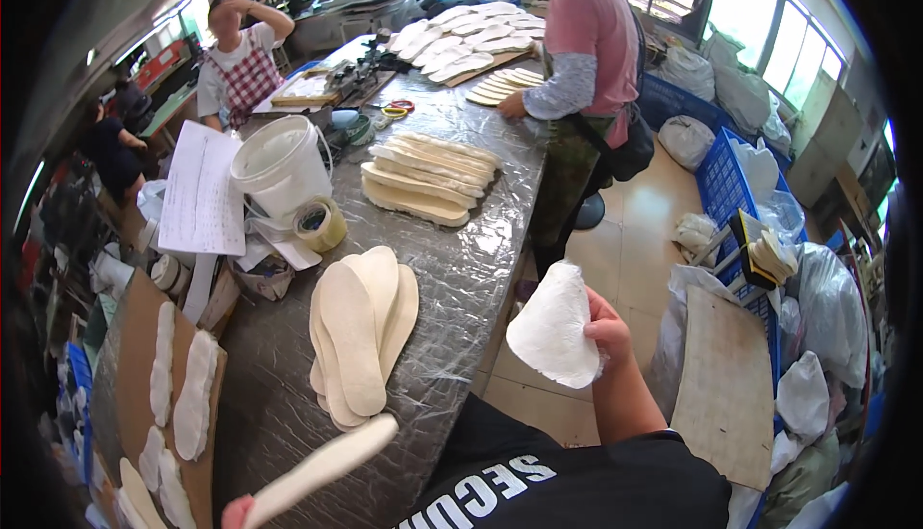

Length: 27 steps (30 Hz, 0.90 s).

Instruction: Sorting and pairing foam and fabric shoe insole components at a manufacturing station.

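My right hand (609,330) is raised beyond the table's right edge, its fingers closed on a bent white fleecy insole (552,329). At the lower left only the fingertips of my left hand (238,511) show, pinching one end of a cream insole (325,469) seen almost edge-on. The far end of that insole comes close to a fanned pile of cream insoles (358,327) lying on the table (457,322), which has a shiny plastic cover. Behind the pile, a row of stacked fleecy insoles (428,178) lies on the same surface.
A white bucket (282,168), a tape roll (319,224) and a written sheet (200,192) crowd the left side. White fleecy pieces lie on a brown board (178,337). A co-worker in pink (591,87) stands at the table's right; blue crates (726,168) line the far right.
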Available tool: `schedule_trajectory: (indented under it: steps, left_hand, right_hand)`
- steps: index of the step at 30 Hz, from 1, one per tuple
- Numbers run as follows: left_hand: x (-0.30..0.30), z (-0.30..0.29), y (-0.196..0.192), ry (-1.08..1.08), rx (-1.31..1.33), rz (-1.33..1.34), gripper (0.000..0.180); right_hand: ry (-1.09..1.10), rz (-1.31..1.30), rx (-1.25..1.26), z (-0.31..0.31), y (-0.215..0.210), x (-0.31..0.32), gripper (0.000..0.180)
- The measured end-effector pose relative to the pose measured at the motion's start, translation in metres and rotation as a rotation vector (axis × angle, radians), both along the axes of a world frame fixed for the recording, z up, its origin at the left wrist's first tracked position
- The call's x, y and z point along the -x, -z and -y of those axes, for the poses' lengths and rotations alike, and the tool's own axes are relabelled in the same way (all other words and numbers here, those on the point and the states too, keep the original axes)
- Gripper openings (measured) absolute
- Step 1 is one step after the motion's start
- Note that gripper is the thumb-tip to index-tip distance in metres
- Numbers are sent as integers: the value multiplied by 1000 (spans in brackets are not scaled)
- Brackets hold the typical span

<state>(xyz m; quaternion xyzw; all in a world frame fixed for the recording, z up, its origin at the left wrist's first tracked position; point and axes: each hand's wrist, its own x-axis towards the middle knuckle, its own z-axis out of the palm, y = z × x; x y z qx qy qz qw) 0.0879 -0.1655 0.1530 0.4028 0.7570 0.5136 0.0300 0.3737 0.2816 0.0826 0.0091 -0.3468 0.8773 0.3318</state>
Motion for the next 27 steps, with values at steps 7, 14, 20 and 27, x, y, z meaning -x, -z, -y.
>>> schedule_trajectory:
  steps: [7,14,20,27]
  left_hand:
    - [-41,103,65,96,499,336,37]
    - [-79,83,100,-292,550,171,35]
    - [-74,99,151,-569,400,66,24]
    - [-55,46,117,-481,516,-232,18]
  right_hand:
    - [-53,-11,-18,7,-13,34,76]
    - [-174,-32,-86,28,-32,48,75]
    - [-196,-8,-98,36,-38,40,76]
    - [-431,-71,-69,41,-14,64,77]
